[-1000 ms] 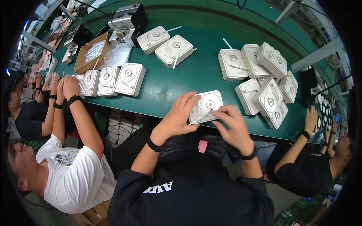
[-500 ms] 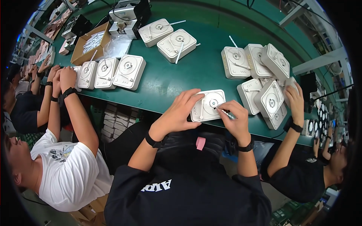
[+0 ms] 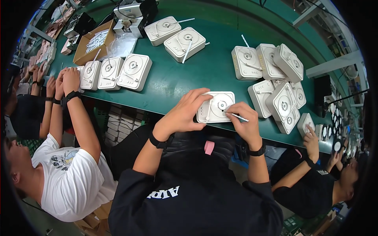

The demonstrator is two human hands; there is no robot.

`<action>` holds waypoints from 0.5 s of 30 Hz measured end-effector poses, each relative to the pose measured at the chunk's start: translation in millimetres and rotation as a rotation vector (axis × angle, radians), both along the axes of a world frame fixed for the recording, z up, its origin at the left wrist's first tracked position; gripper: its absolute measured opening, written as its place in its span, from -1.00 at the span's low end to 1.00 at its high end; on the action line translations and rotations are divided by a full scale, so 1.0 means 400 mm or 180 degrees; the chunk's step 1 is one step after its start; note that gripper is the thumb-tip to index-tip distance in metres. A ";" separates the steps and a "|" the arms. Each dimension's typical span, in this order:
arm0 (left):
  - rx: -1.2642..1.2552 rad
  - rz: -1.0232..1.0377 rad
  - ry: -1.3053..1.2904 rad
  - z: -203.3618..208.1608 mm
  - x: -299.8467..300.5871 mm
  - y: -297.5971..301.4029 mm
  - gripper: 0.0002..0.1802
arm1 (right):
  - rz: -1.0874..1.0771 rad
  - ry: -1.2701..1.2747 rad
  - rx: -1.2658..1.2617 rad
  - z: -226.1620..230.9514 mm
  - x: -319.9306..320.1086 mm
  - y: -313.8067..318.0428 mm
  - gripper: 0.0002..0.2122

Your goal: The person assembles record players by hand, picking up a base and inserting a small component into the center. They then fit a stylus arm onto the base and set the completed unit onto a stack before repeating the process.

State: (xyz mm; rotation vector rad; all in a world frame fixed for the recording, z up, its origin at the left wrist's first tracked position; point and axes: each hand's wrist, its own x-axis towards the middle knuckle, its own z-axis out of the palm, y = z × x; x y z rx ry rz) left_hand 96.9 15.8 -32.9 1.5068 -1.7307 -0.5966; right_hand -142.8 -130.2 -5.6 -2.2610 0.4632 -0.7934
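Observation:
A white, turntable-shaped device (image 3: 215, 112) lies near the table's front edge, with a round platter, a small arm and a hub. My left hand (image 3: 182, 113) is closed around its left side, thumb at the near edge and fingers over the far edge. Between the fingertips of my right hand (image 3: 245, 120) is a slim, pale pen-like stick (image 3: 239, 117). Its inner end points at the platter just below the hub; whether it touches cannot be made out.
On the green table (image 3: 185, 78), several similar devices (image 3: 134, 70) stand at left. Two devices (image 3: 185, 45) with white sticks lie farther back, near a cardboard box (image 3: 94, 43) of white sticks. More devices (image 3: 281, 104) are piled at right. Co-workers' hands (image 3: 311, 143) are on both sides.
The stick in my right hand lies flatter, and the device has shifted slightly left. At right, the co-worker's hand has moved from the pile toward the front edge, onto a white device.

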 end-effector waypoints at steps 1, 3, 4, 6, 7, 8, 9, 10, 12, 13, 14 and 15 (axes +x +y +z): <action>0.0046 -0.0056 -0.0043 0.003 0.014 -0.001 0.03 | 0.0026 0.0049 0.0085 0.004 0.000 0.004 -0.86; 0.0099 -0.0111 -0.0085 0.019 0.026 -0.002 0.04 | 0.0081 0.0146 0.0263 0.011 0.000 0.016 -0.86; 0.0005 -0.0047 -0.0098 0.029 0.030 -0.002 -0.04 | 0.0080 0.0147 0.0267 0.015 0.001 0.021 -0.86; -0.0182 0.0080 -0.0124 0.049 0.037 -0.008 -0.20 | -0.0003 0.0263 0.0424 0.023 0.004 0.028 -0.87; -0.0183 0.0090 -0.0126 0.055 0.041 -0.014 -0.20 | -0.0032 0.0319 0.0498 0.028 0.008 0.031 -0.87; -0.0331 0.0010 -0.0286 0.059 0.043 -0.028 -0.33 | -0.0022 0.0318 0.0497 0.031 0.010 0.033 -0.87; -0.0474 -0.0074 -0.0445 0.064 0.040 -0.044 -0.45 | -0.0032 0.0222 0.0630 0.034 0.009 0.036 -0.90; -0.0616 -0.0158 -0.0605 0.068 0.035 -0.058 -0.57 | -0.0042 0.0126 0.0763 0.037 0.007 0.040 -0.92; -0.0574 -0.0290 -0.0575 0.078 0.014 -0.087 -0.66 | -0.0048 0.0030 0.0894 0.053 0.003 0.050 -0.93; -0.0534 -0.0427 -0.0543 0.083 0.002 -0.102 -0.75 | -0.0301 0.0307 0.1371 0.070 0.000 0.058 -0.91; -0.0496 -0.0568 -0.0512 0.085 -0.005 -0.114 -0.84 | -0.0560 0.0583 0.1846 0.084 -0.004 0.067 -0.89; -0.0499 -0.0567 -0.0515 0.081 -0.008 -0.124 -0.84 | -0.0818 0.0861 0.2317 0.090 -0.006 0.073 -0.85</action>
